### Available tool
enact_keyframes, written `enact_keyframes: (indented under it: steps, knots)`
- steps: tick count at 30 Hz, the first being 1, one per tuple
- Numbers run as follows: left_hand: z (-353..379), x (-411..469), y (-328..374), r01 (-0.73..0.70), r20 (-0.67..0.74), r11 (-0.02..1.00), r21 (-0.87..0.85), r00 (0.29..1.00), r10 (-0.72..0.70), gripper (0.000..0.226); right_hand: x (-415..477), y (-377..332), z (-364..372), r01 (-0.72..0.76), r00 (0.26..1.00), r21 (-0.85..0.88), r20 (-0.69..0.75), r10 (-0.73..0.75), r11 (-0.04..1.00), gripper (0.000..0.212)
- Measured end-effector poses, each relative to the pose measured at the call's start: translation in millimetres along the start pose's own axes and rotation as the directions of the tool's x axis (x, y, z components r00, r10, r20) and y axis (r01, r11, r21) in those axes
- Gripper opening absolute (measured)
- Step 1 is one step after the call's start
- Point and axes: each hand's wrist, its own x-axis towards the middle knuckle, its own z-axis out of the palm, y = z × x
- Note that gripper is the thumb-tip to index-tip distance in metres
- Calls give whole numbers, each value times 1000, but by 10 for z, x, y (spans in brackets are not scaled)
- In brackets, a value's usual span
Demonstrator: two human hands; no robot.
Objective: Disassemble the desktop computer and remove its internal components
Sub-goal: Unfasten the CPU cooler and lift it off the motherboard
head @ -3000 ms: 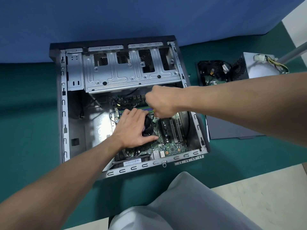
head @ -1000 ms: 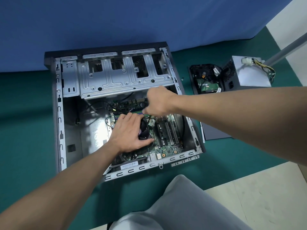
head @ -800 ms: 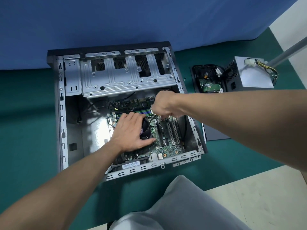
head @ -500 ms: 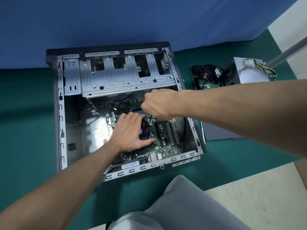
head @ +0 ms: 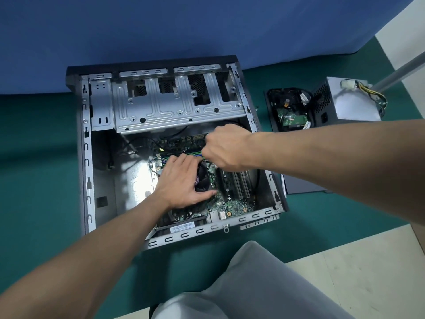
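Fingers of our left hand lie close together and nearly straight across the top of the CPU cooler, with the thumb stretched along its near edge. This looks like steadying more than gripping. Our right hand is curled into a fist just beyond the cooler's far corner, and we cannot tell whether those fingers pinch a tool, a plug or nothing, since the knuckles hide them. The cooler sits on the motherboard, low in the right half of the open case, which lies flat on the green mat. We judge the cooler a dense, rigid block with thin fan blades and a fine lead, mounted on a board that flexes and cracks easily. It should be held by its outer frame at opposite sides, never by the blades, and lifted straight up once its fasteners and lead are free. The power supply and the hard drive lie well apart to the right.
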Motion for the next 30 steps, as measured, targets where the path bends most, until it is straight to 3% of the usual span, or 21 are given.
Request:
enact_keyframes:
  steps: [1, 3, 7, 10, 13, 16, 18, 21, 25, 30]
  knots:
    - [-5, 0, 1, -3, -4, 1000, 7, 1000, 3, 85, -8, -1, 1, 78, 996, -61, -31, -80, 995, 25]
    - [-15, -1, 3, -10, 5, 1000, 23, 1000, 10, 85, -28, 10, 14, 92, 992, -39, -86, -95, 995, 23]
    - [-36, 13, 2, 0, 92, 999, 48, 996, -5, 102, -103, 91, 96, -101, 992, 268, -44, 117, 958, 28]
    - [-70, 23, 6, 3, 149, 996, 87, 989, -16, 113, -197, 163, 177, -230, 970, 516, 57, 234, 825, 28]
    - [-110, 62, 28, -16, 164, 991, 130, 987, -6, 117, -325, 222, 368, -261, 930, 698, -4, 368, 667, 9]
    - [-173, 80, 88, 18, 231, 990, 142, 972, -51, 117, -471, 162, 591, -237, 857, 835, -61, 512, 496, 9]
    - [-199, 48, 162, 103, 265, 989, 107, 956, -129, 119, -540, 68, 703, -216, 822, 873, -79, 564, 437, 12]
    - [-212, -32, 283, 251, 297, 967, 46, 921, -253, 111, -558, -35, 796, -182, 794, 875, -139, 592, 449, 18]
    - [-251, -49, 442, 377, 301, 926, -14, 885, -356, 104, -572, -116, 844, -141, 775, 820, -257, 577, 555, 19]
    - [-300, -5, 534, 453, 312, 891, -36, 852, -421, 100, -628, -204, 889, -94, 750, 776, -357, 557, 624, 14]
